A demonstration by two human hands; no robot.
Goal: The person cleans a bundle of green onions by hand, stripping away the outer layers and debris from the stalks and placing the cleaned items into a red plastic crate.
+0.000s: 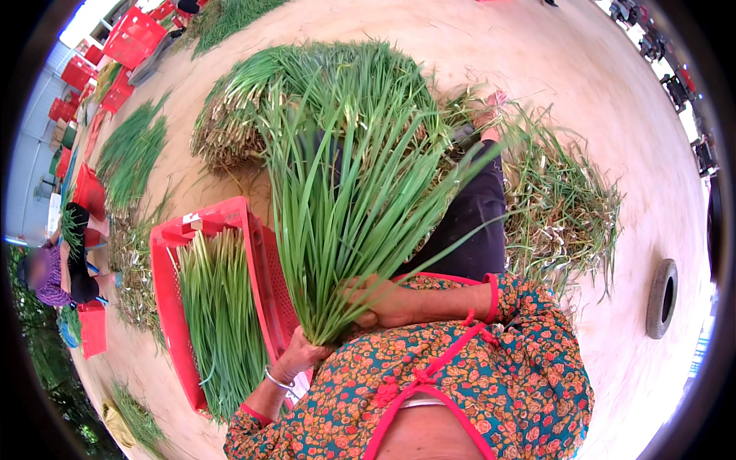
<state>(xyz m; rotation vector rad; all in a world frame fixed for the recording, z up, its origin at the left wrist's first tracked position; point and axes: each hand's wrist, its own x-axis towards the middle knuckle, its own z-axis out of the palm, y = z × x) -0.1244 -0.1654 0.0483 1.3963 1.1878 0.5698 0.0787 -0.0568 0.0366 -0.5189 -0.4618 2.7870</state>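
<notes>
— What is the person holding?

— A thick bunch of green chives (345, 207), gripped at its lower end with the leaves fanning upward. The left hand (301, 354) is clenched around the base of the bunch from below; a silver bangle (277, 381) sits on that wrist. The right hand (381, 300) wraps the stems just above it, fingers closed on them.

— And around them?

— Just to the person's left a red plastic crate (172, 307) stands on the floor, with more green chives (218, 314) laid lengthwise inside. Beyond the held bunch lies a big heap of uncut chives (253, 107), roots showing. To the right is a pile of dry trimmings (567, 199). Far left, another person (54, 276) sits among more red crates (130, 38).
</notes>
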